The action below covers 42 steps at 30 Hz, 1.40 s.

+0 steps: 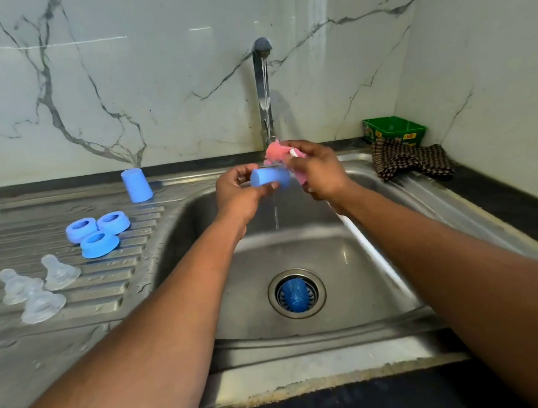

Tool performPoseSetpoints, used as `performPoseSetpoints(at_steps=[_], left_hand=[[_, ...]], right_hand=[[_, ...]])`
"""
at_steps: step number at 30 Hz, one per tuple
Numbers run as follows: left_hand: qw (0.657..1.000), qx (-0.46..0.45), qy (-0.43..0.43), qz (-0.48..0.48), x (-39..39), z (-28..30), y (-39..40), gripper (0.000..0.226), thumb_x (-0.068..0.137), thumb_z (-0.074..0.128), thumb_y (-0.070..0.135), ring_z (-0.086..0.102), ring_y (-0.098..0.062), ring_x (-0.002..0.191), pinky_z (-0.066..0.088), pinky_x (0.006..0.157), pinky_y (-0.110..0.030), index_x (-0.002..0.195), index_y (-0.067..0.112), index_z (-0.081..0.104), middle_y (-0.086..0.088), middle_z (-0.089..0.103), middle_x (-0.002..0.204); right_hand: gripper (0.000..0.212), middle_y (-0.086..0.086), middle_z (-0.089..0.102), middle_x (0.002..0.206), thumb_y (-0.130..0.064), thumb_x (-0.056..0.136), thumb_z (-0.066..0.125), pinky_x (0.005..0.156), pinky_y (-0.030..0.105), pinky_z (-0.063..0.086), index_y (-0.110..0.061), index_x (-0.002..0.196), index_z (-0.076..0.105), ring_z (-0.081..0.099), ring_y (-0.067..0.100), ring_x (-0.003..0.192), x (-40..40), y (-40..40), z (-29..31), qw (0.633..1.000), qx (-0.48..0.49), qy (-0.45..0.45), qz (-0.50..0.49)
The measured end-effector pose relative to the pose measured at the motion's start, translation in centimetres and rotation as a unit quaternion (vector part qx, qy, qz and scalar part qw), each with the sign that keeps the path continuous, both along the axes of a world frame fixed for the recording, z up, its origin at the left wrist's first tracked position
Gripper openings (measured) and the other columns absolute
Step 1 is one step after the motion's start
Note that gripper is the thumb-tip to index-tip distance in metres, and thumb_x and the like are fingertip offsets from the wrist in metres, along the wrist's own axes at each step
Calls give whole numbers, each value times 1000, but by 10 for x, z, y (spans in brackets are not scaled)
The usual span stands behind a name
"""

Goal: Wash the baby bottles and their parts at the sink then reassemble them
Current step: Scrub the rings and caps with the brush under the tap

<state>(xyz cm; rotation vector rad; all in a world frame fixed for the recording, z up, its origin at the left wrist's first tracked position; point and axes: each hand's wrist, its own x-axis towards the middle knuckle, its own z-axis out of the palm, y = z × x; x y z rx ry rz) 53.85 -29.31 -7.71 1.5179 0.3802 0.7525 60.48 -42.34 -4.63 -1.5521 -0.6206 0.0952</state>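
My left hand [236, 188] grips a blue bottle cap [268, 178] lying sideways over the sink basin [293, 248], under the running tap [262, 47]. My right hand [318, 171] holds a pink bottle brush [275, 151] whose head sits at the cap's open end; its white handle runs down behind my wrist. On the draining board stand another blue cap [137, 185], three blue collar rings [96, 229] and three clear teats [36, 288]. A further blue cap [293, 294] lies in the drain.
A checked cloth [409, 160] lies on the sink's back right rim, with a green tub [394, 130] behind it in the corner. The wet ribbed draining board [67, 308] fills the left side. Marble wall stands behind.
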Motion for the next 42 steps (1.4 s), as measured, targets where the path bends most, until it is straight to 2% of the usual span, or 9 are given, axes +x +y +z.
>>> performPoseSetpoints(at_steps=[3, 5, 8, 17, 22, 28, 31, 38, 42], left_hand=[[993, 111, 12, 46, -2, -3, 2, 45, 61, 90, 1, 61, -7, 75, 49, 60, -10, 98, 15, 68, 5, 68, 88], [989, 134, -3, 65, -2, -2, 4, 45, 62, 90, 5, 64, -7, 74, 50, 59, -12, 99, 17, 69, 5, 70, 89], [988, 124, -30, 93, -1, 3, 4, 57, 59, 92, 3, 62, -5, 75, 49, 60, -10, 107, 13, 65, 3, 66, 94], [979, 138, -82, 124, -1, 1, 0, 43, 71, 71, -7, 61, -8, 77, 45, 65, -9, 105, 17, 59, 9, 62, 87], [987, 106, -83, 88, -3, 8, -6, 61, 58, 90, -1, 58, -1, 73, 44, 59, -7, 103, 19, 54, 12, 60, 88], [985, 67, -112, 111, -2, 9, 1, 54, 61, 86, -7, 59, 3, 74, 48, 63, -10, 99, 18, 56, 11, 62, 87], [983, 22, -146, 111, -2, 11, 5, 55, 57, 88, -10, 59, 11, 70, 50, 65, -14, 96, 12, 57, 7, 62, 86], [979, -184, -63, -67, -2, 13, 1, 21, 85, 72, 11, 63, -22, 85, 52, 69, -31, 100, 25, 65, -3, 70, 99], [974, -200, -64, -79, -5, 7, 12, 42, 83, 74, 3, 66, -26, 91, 59, 62, -40, 115, 22, 53, -13, 65, 115]], right_hand=[[32, 0, 69, 115, -14, 98, 60, 83, 15, 45, -18, 128, 67, 60, 2, 100, -12, 7, -11, 985, -55, -165, 3], [34, 0, 60, 117, -37, 99, 58, 90, 20, 43, -36, 133, 61, 50, 7, 105, -13, 11, -20, 956, -166, -242, -7], [39, 2, 59, 123, -50, 94, 54, 100, 33, 47, -45, 133, 58, 56, 14, 109, 2, 11, -28, 953, -206, -203, -90], [38, -3, 47, 105, -39, 100, 53, 88, 31, 46, -43, 138, 55, 54, 15, 101, -34, 15, -15, 929, -193, -314, -17], [41, 5, 62, 128, -31, 96, 57, 105, 37, 45, -33, 137, 58, 57, 18, 121, -8, 14, -22, 968, -142, -178, -109], [41, 2, 57, 115, -40, 100, 52, 96, 33, 47, -38, 141, 52, 56, 19, 112, -23, 10, -19, 942, -175, -280, -52], [42, 1, 62, 131, -31, 99, 54, 103, 37, 47, -34, 140, 54, 56, 21, 122, -9, 9, -23, 951, -184, -222, -110], [41, -3, 62, 136, -41, 94, 54, 108, 37, 44, -38, 135, 57, 55, 12, 127, -5, 8, -24, 976, -106, -182, -61], [36, -6, 67, 129, -33, 95, 60, 105, 38, 47, -31, 131, 63, 61, 12, 119, -6, 9, -24, 980, -131, -150, -21]])
